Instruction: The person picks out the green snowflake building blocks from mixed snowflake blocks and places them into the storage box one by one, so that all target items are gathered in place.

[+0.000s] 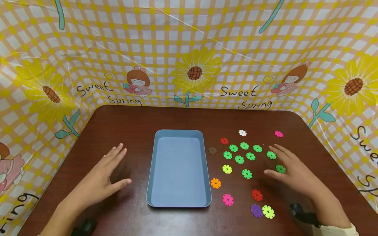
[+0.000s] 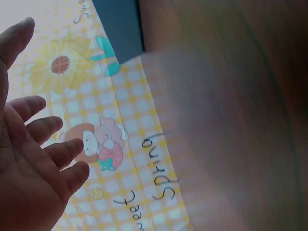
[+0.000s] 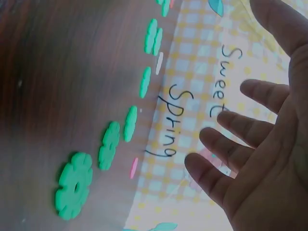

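My left hand (image 1: 101, 178) hovers left of a blue-grey tray (image 1: 179, 205), fingers extended and thumb spread, holding nothing. Over on the right, my right hand (image 1: 295, 173) is spread above the table with nothing in its grasp. Closest to it are a green notched disc (image 1: 280, 169) partly behind the hand and another green disc (image 1: 271, 155) by its fingertips. More green discs (image 1: 239, 159) lie in a group between tray and hand. In the right wrist view, the fingers (image 3: 231, 149) are apart from the green discs (image 3: 74, 186) on the table.
Around the green group lie a white disc (image 1: 242, 133), a brown disc (image 1: 212, 150), an orange disc (image 1: 216, 183) and a purple disc (image 1: 256, 211), plus several red, pink and yellow ones. A checked sunflower cloth (image 1: 195, 39) walls the dark wooden table (image 1: 118, 216) at the back and sides.
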A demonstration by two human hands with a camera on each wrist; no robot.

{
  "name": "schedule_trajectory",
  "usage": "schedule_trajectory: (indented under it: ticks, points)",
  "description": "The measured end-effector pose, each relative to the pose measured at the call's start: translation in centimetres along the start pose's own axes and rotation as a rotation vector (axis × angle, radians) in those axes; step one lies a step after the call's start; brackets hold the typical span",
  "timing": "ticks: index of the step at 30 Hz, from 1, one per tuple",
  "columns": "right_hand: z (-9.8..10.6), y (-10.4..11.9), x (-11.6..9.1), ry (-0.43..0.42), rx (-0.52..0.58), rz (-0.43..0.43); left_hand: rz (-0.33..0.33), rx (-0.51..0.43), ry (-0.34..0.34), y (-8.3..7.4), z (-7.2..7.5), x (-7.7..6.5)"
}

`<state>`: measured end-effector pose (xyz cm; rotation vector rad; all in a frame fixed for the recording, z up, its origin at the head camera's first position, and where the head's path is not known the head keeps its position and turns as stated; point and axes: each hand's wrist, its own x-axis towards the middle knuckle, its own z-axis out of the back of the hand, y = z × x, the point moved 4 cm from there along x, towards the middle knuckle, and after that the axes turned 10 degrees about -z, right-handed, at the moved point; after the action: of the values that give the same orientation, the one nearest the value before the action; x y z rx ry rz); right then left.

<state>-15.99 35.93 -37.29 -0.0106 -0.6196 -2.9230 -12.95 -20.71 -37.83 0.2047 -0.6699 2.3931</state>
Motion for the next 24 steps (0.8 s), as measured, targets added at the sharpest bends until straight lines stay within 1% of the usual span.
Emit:
schedule_trajectory:
  ticks: [2,6,11,15,19,21,24]
  points:
    - [0.2,-0.2,-0.3,0.0,0.007,0.002,0.016,-0.056,-0.001,-0.4,-0.1,0.0]
    - [0.5,-1.2,-1.0,-0.01,0.022,-0.016,0.033,-0.102,-0.011,-1.3,-0.5,0.0]
    - [0.8,-3.0,-2.1,0.008,0.057,-0.112,0.034,-0.162,-0.041,-2.4,-1.2,0.2]
    - [0.8,-4.4,-2.8,0.046,0.06,-0.184,0.036,-0.205,-0.062,-3.1,-1.9,0.5]
    - [0.6,-5.7,-3.3,0.123,0.057,-0.251,0.038,-0.255,-0.058,-3.8,-2.8,0.9]
    - [0.4,-6.3,-3.6,0.154,0.062,-0.274,0.038,-0.291,-0.048,-3.9,-3.4,1.0]
    - [0.1,-7.3,-4.0,0.176,0.07,-0.282,0.032,-0.355,-0.036,-4.1,-4.2,1.2]
